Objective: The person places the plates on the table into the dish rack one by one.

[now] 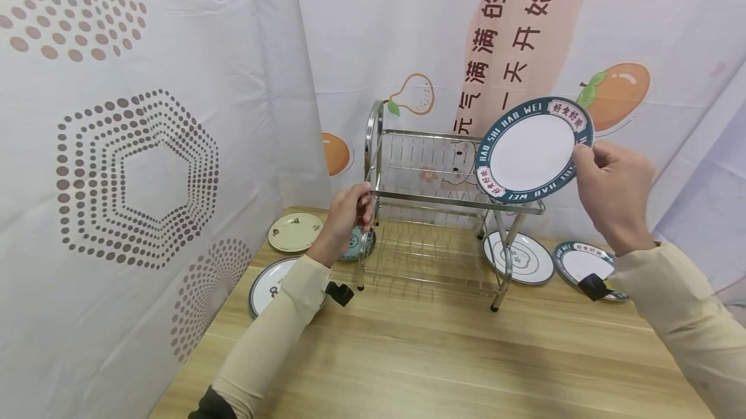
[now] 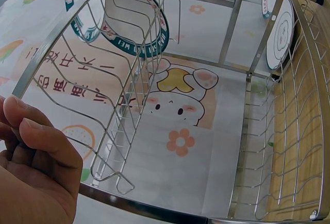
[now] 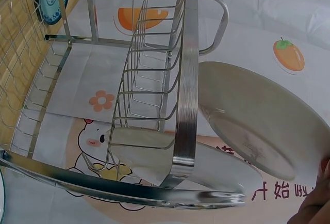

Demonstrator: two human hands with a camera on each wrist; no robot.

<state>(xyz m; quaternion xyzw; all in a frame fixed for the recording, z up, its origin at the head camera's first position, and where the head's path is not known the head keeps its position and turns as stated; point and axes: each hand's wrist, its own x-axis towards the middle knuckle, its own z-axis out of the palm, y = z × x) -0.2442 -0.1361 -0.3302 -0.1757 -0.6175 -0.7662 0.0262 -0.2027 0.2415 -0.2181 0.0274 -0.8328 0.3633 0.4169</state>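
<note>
My right hand [image 1: 618, 192] pinches the edge of a white plate [image 1: 530, 153] with a green lettered rim. The plate is raised and tilted above the right end of a two-tier metal dish rack [image 1: 454, 201]. A similar green-rimmed plate [image 2: 138, 48] stands between the wires of the upper tier; in the head view the raised plate hides it. With curled fingers, my left hand [image 1: 350, 212] grips the front left corner of the rack's frame, at the height of the upper tier. The right wrist view shows the pale underside of the held plate [image 3: 273, 115].
On the wooden table [image 1: 443, 361], left of the rack, lie a cream plate [image 1: 296, 232], a dark-rimmed white plate [image 1: 271, 280] and a blue plate [image 1: 357, 247]. To its right are a white plate [image 1: 521, 260] and a green-rimmed plate [image 1: 585, 262]. Printed curtains [image 1: 361, 63] hang close behind.
</note>
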